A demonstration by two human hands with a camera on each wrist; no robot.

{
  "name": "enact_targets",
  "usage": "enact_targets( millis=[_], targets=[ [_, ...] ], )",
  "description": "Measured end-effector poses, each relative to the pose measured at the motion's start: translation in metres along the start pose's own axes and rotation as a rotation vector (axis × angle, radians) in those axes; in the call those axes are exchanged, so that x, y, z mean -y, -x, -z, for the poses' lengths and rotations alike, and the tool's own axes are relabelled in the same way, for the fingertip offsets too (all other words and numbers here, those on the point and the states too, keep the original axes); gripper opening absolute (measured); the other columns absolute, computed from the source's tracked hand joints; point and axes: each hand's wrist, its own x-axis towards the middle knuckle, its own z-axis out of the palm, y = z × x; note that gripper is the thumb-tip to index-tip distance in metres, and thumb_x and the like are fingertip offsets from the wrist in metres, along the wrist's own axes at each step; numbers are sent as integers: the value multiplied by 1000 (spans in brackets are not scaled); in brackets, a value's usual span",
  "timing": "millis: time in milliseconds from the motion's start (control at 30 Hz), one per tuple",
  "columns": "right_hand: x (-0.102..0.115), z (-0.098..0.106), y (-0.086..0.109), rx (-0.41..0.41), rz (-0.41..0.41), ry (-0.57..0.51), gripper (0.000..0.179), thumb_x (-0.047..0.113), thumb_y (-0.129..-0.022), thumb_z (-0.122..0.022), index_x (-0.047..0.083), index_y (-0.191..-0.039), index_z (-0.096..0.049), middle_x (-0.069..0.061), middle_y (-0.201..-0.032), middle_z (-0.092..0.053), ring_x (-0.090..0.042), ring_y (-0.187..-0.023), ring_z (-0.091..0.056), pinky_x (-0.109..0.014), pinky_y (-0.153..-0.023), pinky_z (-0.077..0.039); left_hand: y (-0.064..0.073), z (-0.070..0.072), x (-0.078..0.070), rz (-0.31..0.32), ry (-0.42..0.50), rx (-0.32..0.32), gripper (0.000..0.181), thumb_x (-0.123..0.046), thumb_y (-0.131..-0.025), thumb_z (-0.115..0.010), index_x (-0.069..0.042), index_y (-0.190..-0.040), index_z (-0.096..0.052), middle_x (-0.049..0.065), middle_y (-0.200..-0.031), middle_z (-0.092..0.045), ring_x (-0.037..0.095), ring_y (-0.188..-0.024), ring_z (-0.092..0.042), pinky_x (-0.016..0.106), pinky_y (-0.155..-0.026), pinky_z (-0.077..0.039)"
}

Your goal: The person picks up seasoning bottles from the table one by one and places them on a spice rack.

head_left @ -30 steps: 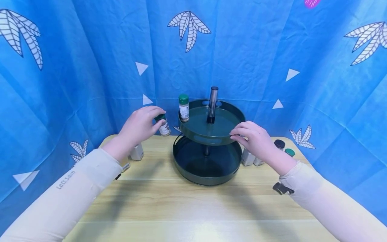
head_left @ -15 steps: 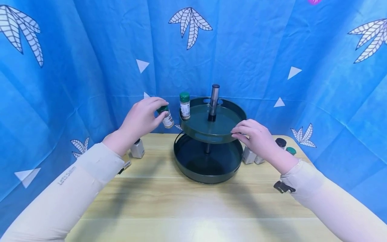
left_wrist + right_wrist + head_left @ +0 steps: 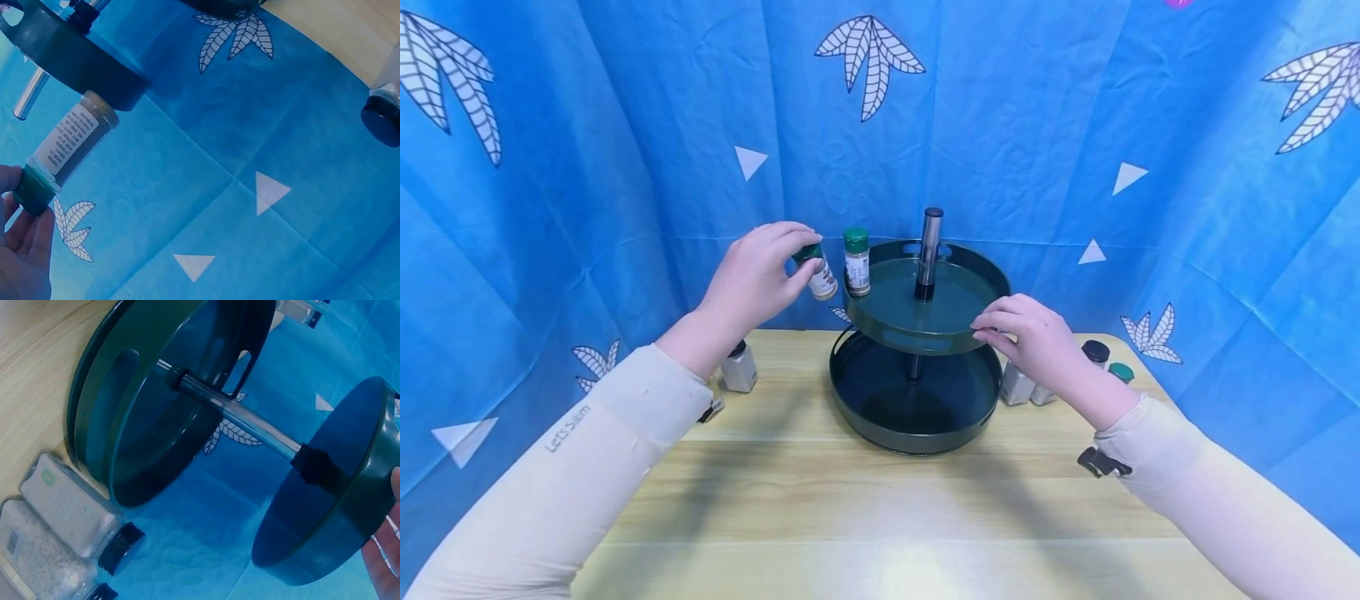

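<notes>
My left hand holds a spice jar by its green cap, thumb on one side and fingers on the other. The jar is tilted, its base toward the left side of a dark green two-tier turntable rack. In the left wrist view, the spice jar shows a white printed label, and its base overlaps the upper tray's edge. Another green-capped jar stands upright on the upper tray at its left rim. My right hand pinches the upper tray's right front rim.
The lower tray stands on the wooden table. Behind my right forearm are several jars, including a black-capped jar and a green-capped one. A white jar stands on the left. A blue curtain hangs behind.
My left hand has raised the spice jar and moved it rightward, closer to the jar on the upper tray. The right hand stays at the rim.
</notes>
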Motion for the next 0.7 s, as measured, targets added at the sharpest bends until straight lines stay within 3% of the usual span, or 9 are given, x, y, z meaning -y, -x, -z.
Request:
enact_targets(
  millis=[700],
  targets=[
    [0,-1,0,-1,3,9,23,3,-76,-85,10,-97,-78,-4,-95,-72,-24,-92,-63,-39,-74,-58,-13,3,-11,-27,25,-63,35,-21,-92,-75,-6,-123,-70,12,-125,-67,29,-117,-61,44,-100,-51]
  ],
)
